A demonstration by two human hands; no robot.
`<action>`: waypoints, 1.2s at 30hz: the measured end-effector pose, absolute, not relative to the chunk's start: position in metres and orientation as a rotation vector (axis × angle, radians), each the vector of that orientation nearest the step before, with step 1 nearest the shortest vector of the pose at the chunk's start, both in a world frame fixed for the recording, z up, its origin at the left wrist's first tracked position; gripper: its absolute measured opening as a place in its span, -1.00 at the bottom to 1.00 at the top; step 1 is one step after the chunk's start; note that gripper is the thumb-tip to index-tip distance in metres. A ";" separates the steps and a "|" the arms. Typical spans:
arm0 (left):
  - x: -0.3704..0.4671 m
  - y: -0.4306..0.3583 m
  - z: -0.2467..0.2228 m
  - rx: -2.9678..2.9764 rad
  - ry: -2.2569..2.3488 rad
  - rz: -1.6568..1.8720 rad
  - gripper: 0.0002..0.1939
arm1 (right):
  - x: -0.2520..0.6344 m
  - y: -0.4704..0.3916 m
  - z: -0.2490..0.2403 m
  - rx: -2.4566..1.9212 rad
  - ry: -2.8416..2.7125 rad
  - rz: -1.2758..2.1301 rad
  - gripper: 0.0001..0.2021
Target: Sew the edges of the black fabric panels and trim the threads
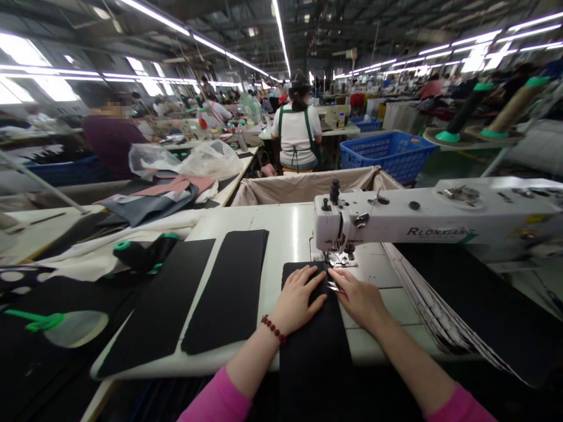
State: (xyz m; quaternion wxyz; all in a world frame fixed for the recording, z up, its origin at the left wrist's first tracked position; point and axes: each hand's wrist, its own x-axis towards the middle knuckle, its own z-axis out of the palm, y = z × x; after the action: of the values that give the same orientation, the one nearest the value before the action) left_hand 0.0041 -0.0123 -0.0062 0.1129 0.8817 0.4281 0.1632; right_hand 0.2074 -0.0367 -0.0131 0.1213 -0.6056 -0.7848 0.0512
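My left hand [299, 296] lies with its fingers spread on a long black fabric panel [314, 351], just in front of the sewing machine's presser foot [341, 261]. The panel's far edge reaches the foot, and its near end hangs over the table's front edge. Beside it my right hand [360, 298] rests at the panel's right edge, fingertips close to the foot. Its fingers are closed on small thread snips [335, 286], whose silver blades point left; their handles are hidden in the palm.
Left of the panel lie a stack of black pieces [226, 287] and another black piece [160, 305]. Layered panels [466, 293] lie under the machine arm [440, 214]. Thread cones [136, 255] and a green-tipped bottle [74, 327] sit at left. Beyond are a blue basket [387, 153] and co-workers.
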 end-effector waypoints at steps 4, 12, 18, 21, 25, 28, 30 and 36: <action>0.000 -0.008 -0.006 2.589 1.162 0.411 -0.24 | 0.207 -0.035 -0.015 -1.769 -2.290 0.152 -0.47; -0.001 -0.004 -0.006 2.580 1.161 0.393 -0.23 | 0.207 -0.031 -0.015 -1.784 -2.297 0.150 -0.48; -0.002 -0.005 -0.004 2.563 1.152 0.409 -0.25 | 0.208 -0.031 -0.016 -1.784 -2.317 0.158 -0.48; -0.001 -0.005 -0.005 2.563 1.154 0.417 -0.24 | 0.208 -0.031 -0.018 -1.790 -2.308 0.149 -0.48; -0.002 -0.003 -0.007 2.569 1.148 0.394 -0.23 | 0.208 -0.031 -0.019 -1.792 -2.299 0.136 -0.47; -0.002 -0.003 -0.007 2.568 1.150 0.400 -0.24 | 0.207 -0.031 -0.019 -1.789 -2.306 0.130 -0.46; -0.001 -0.003 -0.008 2.566 1.152 0.412 -0.25 | 0.207 -0.031 -0.019 -1.801 -2.310 0.124 -0.46; 0.000 0.000 -0.009 2.562 1.172 0.411 -0.28 | 0.206 -0.030 -0.019 -1.805 -2.304 0.130 -0.45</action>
State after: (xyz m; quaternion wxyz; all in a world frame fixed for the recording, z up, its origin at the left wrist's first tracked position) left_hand -0.0001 0.0002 -0.0091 0.1467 0.8901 0.4072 0.1427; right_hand 0.2056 -0.0305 -0.0188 0.1057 -0.6127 -0.7819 0.0443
